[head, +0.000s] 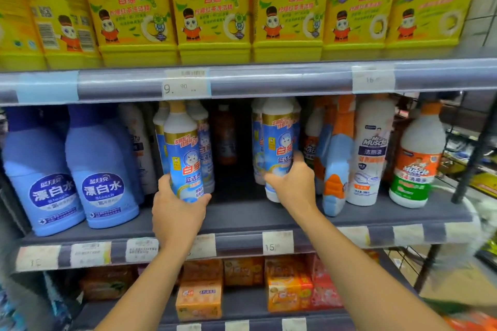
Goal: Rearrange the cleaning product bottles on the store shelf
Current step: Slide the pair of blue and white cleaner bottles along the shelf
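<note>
Step in hand was repositioning. Left hand [177, 212] gripped left blue-label bottle [185, 153]; right hand [293, 183] gripped right blue-label bottle [277, 140]. Next move likely needed both set upright on middle shelf [242, 212].

White, blue-labelled, upright — left bottle [185, 158], right bottle [277, 142].

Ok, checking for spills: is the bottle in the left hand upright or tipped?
Nearly upright: the bottle is cap up, leaning slightly left.
</note>
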The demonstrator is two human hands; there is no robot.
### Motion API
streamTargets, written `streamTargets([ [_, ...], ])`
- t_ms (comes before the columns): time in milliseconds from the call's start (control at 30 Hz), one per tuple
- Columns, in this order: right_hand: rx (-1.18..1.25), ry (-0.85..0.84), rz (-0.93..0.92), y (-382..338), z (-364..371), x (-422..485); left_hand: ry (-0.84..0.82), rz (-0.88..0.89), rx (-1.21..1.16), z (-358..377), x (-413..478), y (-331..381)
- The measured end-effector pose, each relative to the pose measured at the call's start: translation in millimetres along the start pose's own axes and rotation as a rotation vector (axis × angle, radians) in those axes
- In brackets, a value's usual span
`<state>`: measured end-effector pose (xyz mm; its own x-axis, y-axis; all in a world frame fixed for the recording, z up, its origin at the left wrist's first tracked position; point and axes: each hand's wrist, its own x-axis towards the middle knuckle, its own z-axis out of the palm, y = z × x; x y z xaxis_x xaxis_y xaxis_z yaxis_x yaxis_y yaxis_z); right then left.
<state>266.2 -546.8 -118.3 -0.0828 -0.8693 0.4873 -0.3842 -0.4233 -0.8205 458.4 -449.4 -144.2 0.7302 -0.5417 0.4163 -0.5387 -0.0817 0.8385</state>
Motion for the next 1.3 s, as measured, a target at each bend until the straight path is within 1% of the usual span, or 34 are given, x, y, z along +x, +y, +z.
streamTargets([
  [67, -0.009, 0.062, 0.023, 6.0, -4.0, 1.9, -0.001, 0.001, -0.007, -0.2, 0.1, -0.7],
  [167, -0.086, 0.116, 0.065, 10.6, -4.1, 4.4, -0.002, 0.0, -0.016, -1.1, -0.6, -0.7],
  [433, -0.195, 0.18, 0.117, 15.4, 4.1, 7.5, -0.021, 0.001, -0.028, -3.5, -2.9, -2.5],
  [533, -0.248, 0.184, 0.142, 15.0, 6.3, 9.4, -0.023, 0.013, -0.009, -3.3, -2.9, -3.6],
  [933, -0.344, 0.166, 0.141, 18.6, 6.9, 13.2, -0.009, 0.049, -0.006, -3.1, -1.6, -3.5],
  [1067, -0.372, 0.139, 0.174, 14.8, 5.9, 10.8, -0.045, 0.065, -0.029, -6.1, -1.4, 0.8],
  [1167, -0.405, 0.065, 0.194, 12.0, 4.6, 6.7, -0.103, 0.085, -0.045, -6.8, -2.5, 5.8],
  [1300, -0.294, -0.059, 0.219, 8.3, -3.2, -8.3, -0.198, 0.096, -0.097, 4.4, -5.4, 16.6],
])
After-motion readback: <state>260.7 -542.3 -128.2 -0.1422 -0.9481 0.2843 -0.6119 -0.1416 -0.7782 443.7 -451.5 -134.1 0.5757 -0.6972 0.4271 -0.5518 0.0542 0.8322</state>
